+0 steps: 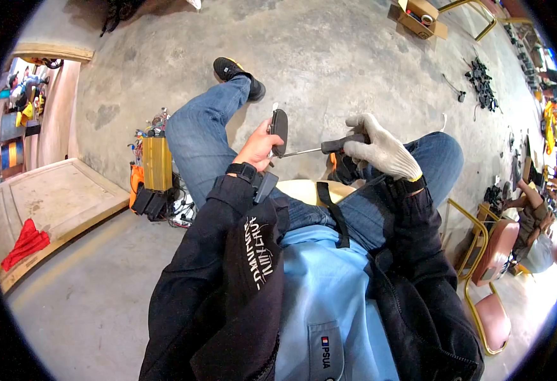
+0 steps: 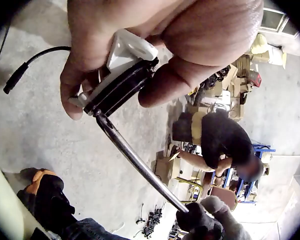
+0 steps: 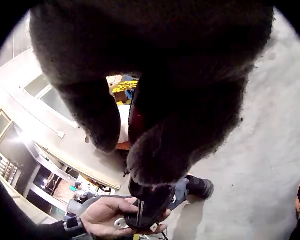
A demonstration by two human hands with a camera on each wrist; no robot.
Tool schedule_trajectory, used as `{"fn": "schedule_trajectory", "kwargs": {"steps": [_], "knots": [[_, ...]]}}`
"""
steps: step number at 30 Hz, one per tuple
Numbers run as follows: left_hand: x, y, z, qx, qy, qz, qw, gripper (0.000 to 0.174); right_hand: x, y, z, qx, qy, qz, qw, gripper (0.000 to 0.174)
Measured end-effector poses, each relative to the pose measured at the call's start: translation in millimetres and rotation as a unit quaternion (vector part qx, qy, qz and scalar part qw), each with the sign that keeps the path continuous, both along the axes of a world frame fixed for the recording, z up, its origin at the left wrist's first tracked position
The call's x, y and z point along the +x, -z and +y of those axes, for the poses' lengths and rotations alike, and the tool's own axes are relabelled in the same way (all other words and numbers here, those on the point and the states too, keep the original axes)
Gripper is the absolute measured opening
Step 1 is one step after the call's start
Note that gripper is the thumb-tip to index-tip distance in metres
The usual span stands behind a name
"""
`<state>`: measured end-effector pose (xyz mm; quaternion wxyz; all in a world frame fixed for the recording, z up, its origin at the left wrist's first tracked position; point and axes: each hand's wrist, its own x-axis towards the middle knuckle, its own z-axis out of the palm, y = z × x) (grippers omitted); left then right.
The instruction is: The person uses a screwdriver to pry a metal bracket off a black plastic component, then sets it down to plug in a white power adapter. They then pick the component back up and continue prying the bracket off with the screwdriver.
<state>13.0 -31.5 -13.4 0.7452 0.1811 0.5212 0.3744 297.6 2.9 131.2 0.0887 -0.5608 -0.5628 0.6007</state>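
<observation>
The left hand (image 2: 165, 25) is cut off by the left wrist view's top edge, its fingers hiding part of the black device (image 2: 122, 87); the gloved right hand (image 1: 380, 147) covers much of the screwdriver handle (image 1: 334, 146); the black pieces (image 1: 480, 82) on the floor (image 1: 329, 51) are too small to tell.

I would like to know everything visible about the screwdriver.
The screwdriver has a dark handle and a slim, shiny, apparently metal shaft. The gloved right hand grips its handle; in the head view it runs nearly crosswise. Its tip meets, or nearly meets, one end of the black device in the left hand; the tip's shape is unclear.
</observation>
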Motion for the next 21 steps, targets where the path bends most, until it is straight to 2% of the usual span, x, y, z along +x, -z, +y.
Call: {"fn": "schedule_trajectory", "kwargs": {"steps": [2,3,5,8,9,11,15,17,21], "knots": [[1,0,0,0.000,-0.003,0.004,1.000,0.064,7,14,-1,0.113,-0.049,0.005,0.992,0.047],[1,-1,-1,-0.001,-0.005,0.009,1.000,0.064,5,8,0,0.113,-0.049,0.005,0.992,0.047],[2,-3,-1,-0.001,-0.008,0.008,1.000,0.064,-2,-10,2,-0.009,-0.004,-0.006,1.000,0.046],[1,-3,-2,-0.001,-0.010,0.007,1.000,0.064,-6,-10,3,-0.044,0.024,-0.044,0.998,0.045],[1,-4,-1,-0.002,-0.009,0.007,1.000,0.064,-4,-8,2,-0.044,0.024,-0.044,0.998,0.045],[2,-4,-1,-0.001,-0.008,0.008,1.000,0.064,0,-1,-2,0.060,-0.035,-0.010,0.998,0.043],[1,-1,0,0.011,0.003,0.020,1.000,0.060,0,-3,1,0.052,-0.038,-0.002,0.998,0.044],[1,-1,-1,0.008,0.000,0.015,1.000,0.060,-6,-15,4,-0.047,0.017,-0.051,0.997,0.044],[1,-4,0,-0.008,-0.003,0.010,1.000,0.064,-3,0,-1,-0.007,0.006,-0.023,1.000,0.043]]}}
